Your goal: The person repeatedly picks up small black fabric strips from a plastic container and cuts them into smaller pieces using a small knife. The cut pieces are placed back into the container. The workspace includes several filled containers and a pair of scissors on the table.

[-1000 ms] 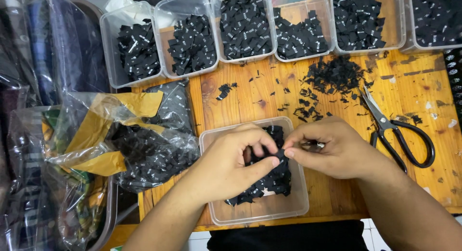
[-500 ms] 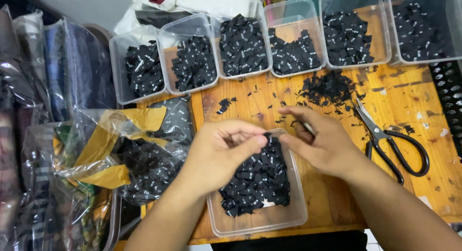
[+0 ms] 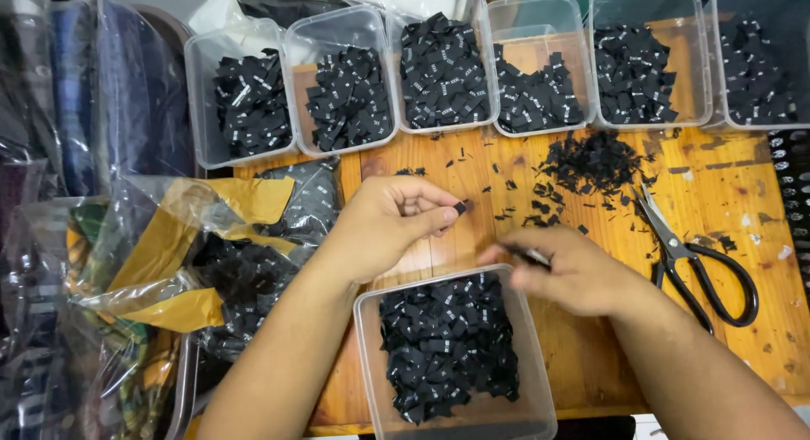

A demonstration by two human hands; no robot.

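Observation:
My left hand (image 3: 384, 225) hovers over the wooden table (image 3: 591, 339) and pinches a small black fabric label (image 3: 460, 208) between thumb and forefinger. My right hand (image 3: 574, 275), blurred, holds another small black label (image 3: 530, 254) in its fingertips just above the far rim of a clear plastic tub (image 3: 540, 406). That tub sits at the table's near edge and is heaped with black labels (image 3: 447, 347). The two hands are apart, about a hand's width from each other.
Several clear tubs (image 3: 337, 77) of black labels line the far edge. A heap of black scraps (image 3: 591, 161) and black-handled scissors (image 3: 704, 267) lie at the right. A crumpled plastic bag (image 3: 211, 263) with yellow paper and labels lies left, beside bagged clothes (image 3: 76, 111).
Both hands have lifted out of the near tub and drawn apart. The left moved up and away with one label, the right moved to the right.

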